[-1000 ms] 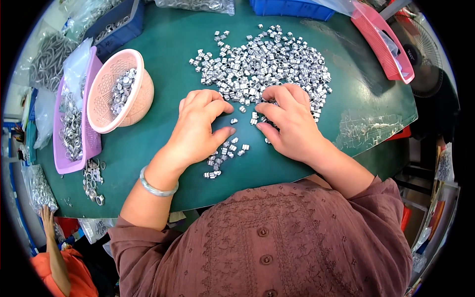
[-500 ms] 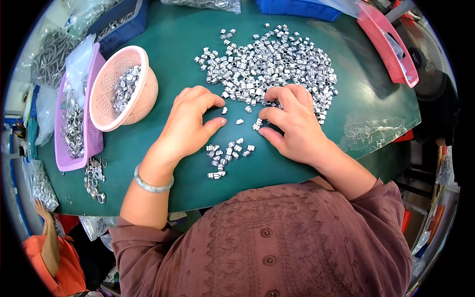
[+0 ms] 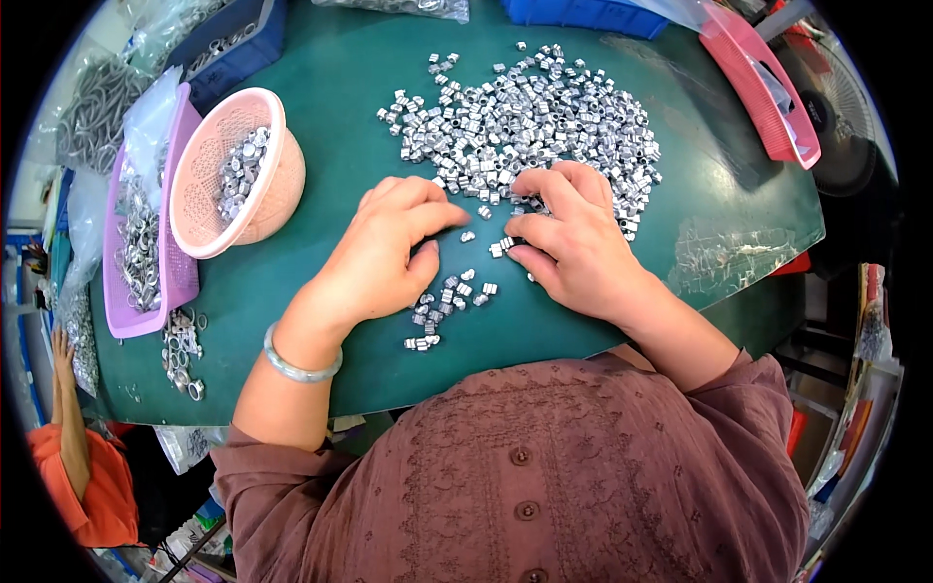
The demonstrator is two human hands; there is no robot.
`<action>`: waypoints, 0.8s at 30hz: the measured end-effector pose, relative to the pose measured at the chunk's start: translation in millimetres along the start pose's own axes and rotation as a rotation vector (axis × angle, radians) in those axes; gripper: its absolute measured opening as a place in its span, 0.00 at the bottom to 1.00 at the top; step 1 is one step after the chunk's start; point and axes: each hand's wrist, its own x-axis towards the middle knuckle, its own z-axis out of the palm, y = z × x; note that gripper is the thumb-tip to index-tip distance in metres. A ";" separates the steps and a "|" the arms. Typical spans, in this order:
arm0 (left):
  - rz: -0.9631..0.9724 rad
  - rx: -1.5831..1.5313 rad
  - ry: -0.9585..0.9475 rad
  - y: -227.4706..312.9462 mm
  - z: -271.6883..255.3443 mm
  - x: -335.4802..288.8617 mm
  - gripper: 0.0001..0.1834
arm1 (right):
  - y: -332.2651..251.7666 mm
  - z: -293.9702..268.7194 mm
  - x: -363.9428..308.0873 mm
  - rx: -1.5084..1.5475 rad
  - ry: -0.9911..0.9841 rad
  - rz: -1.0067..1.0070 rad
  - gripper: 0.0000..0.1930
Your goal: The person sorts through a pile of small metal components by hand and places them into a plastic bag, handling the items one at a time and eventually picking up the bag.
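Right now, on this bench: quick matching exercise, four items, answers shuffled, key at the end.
1. Right hand
2. Small cluster
3. Round basket
4. Bangle

A. Peach, with metal parts inside
B. Worn on the left forearm
C. Fingers at the near edge of the big pile
D. Near the left hand's thumb

Pairs: 1-C, 2-D, 3-A, 4-B

Silvery metal pieces [image 3: 544, 126], heaped; others scattered nearer

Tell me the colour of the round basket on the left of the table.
The round basket is pale peach-pink, seen best in the head view.
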 end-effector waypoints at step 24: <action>-0.078 -0.066 0.150 8.7 24.2 10.8 0.09 | 2.0 -1.4 -0.9 0.028 0.033 0.026 0.07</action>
